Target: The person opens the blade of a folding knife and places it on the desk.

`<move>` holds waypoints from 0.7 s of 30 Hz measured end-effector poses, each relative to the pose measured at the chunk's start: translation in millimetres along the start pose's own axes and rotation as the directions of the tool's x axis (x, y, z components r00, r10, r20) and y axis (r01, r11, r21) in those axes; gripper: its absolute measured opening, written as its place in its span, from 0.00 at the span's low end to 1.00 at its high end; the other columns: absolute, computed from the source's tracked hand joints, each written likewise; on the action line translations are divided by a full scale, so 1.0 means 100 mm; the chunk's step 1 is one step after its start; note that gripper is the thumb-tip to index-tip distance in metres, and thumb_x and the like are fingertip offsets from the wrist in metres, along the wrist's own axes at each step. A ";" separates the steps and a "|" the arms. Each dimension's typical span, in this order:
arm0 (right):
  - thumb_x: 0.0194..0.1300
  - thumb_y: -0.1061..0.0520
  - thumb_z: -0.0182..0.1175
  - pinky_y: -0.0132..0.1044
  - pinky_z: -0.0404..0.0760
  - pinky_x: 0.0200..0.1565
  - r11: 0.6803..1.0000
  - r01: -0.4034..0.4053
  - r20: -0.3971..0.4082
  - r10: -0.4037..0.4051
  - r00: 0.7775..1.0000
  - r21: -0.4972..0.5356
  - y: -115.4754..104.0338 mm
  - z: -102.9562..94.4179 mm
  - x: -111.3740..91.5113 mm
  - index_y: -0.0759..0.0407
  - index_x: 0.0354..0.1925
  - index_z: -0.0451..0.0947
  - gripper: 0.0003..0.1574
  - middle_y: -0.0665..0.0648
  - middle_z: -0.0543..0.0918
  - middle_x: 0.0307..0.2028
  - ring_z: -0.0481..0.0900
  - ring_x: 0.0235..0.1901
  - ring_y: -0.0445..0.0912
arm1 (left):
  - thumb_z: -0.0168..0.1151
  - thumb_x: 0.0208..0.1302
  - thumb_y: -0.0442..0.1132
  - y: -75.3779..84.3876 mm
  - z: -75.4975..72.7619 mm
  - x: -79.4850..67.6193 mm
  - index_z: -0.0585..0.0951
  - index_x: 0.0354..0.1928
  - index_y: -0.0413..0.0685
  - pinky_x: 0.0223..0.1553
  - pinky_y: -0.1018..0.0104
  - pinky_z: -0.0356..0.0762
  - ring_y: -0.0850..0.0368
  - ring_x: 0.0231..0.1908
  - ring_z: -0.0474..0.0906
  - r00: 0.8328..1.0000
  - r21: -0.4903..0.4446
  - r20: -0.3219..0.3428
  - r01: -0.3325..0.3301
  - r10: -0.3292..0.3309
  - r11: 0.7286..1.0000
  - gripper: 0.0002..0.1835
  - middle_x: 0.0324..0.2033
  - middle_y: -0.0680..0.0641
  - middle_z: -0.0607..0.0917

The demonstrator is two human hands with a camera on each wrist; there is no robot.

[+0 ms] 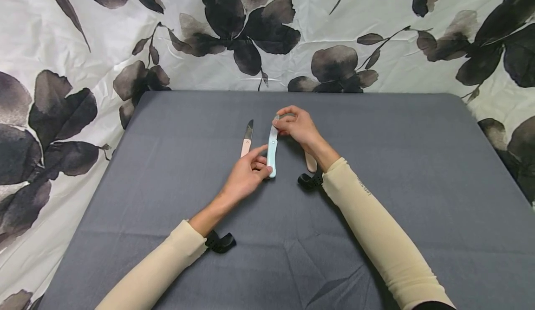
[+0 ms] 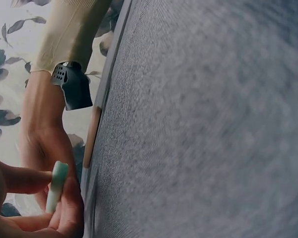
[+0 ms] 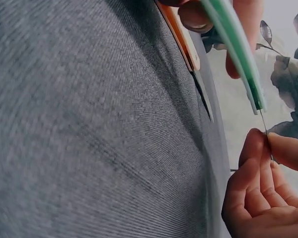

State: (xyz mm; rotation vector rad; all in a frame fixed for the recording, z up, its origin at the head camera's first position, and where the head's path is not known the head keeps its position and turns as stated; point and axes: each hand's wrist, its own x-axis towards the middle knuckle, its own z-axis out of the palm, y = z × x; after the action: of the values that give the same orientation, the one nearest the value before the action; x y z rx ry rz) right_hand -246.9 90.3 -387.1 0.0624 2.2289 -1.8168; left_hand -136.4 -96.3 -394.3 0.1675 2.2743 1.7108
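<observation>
Between both hands is a folding knife [image 1: 271,154] with a mint green handle, its blade extended and pointing away. The left hand [image 1: 247,173] pinches the lower end of that handle; in the left wrist view the handle's end [image 2: 56,186] shows between thumb and fingers. At the other end, the right hand [image 1: 296,126] pinches the blade near its tip, and the right wrist view shows the thin blade [image 3: 264,121] between its fingertips. Left of them lies a pink-handled knife [image 1: 246,145] with its blade out, its lower handle hidden behind the left hand.
A beige handle [image 1: 310,162] lies partly hidden beneath the right wrist. Black wrist mounts [image 1: 221,243] hang from both sleeves close to the cloth. The grey-covered table [image 1: 397,129] ends at its far edge against a white curtain [image 1: 326,8] with dark flowers.
</observation>
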 end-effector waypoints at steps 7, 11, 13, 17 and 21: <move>0.72 0.57 0.66 0.42 0.83 0.43 0.987 0.067 -0.022 -0.071 0.997 -0.147 0.00 0.02 -0.01 0.63 0.59 0.76 0.21 0.48 0.88 0.30 0.84 0.35 0.50 | 0.73 0.58 0.24 -0.02 -0.01 -0.01 0.66 0.76 0.40 0.45 0.64 0.86 0.49 0.43 0.86 0.999 0.136 0.021 -0.027 0.025 0.990 0.44 0.54 0.37 0.82; 0.73 0.57 0.66 0.43 0.83 0.42 0.976 0.088 -0.021 -0.094 0.995 -0.200 -0.01 0.03 0.00 0.64 0.58 0.77 0.20 0.55 0.90 0.35 0.85 0.37 0.54 | 0.74 0.57 0.23 -0.02 -0.02 -0.01 0.68 0.74 0.38 0.44 0.65 0.85 0.48 0.43 0.85 0.997 0.178 0.037 -0.072 0.067 0.981 0.42 0.54 0.37 0.82; 0.73 0.57 0.65 0.40 0.82 0.40 0.968 0.096 -0.027 -0.105 0.994 -0.230 -0.01 0.02 0.01 0.64 0.57 0.78 0.19 0.58 0.89 0.39 0.85 0.39 0.55 | 0.74 0.57 0.23 -0.02 -0.02 -0.01 0.70 0.72 0.36 0.45 0.64 0.86 0.48 0.45 0.85 0.996 0.207 0.030 -0.092 0.087 0.974 0.40 0.54 0.37 0.81; 0.73 0.56 0.65 0.35 0.76 0.38 0.951 0.093 -0.040 -0.109 0.993 -0.294 0.00 0.00 0.01 0.63 0.56 0.80 0.18 0.61 0.86 0.44 0.82 0.40 0.52 | 0.75 0.57 0.24 -0.03 -0.02 -0.01 0.75 0.69 0.35 0.47 0.60 0.86 0.47 0.48 0.85 0.994 0.290 0.004 -0.110 0.114 0.951 0.36 0.55 0.36 0.81; 0.73 0.56 0.65 0.35 0.74 0.39 0.937 0.090 -0.044 -0.111 0.993 -0.336 0.01 0.00 0.00 0.64 0.56 0.81 0.18 0.64 0.85 0.46 0.79 0.39 0.48 | 0.77 0.55 0.25 -0.03 -0.03 -0.01 0.77 0.67 0.36 0.50 0.56 0.85 0.47 0.48 0.86 0.992 0.358 -0.011 -0.116 0.128 0.927 0.35 0.53 0.37 0.83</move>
State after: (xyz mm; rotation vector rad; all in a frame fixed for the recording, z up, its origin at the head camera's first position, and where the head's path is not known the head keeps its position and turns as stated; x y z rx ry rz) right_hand -246.7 90.9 -388.4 -0.0628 2.5963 -1.4733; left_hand -136.0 -100.1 -395.8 0.3654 2.6332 1.3437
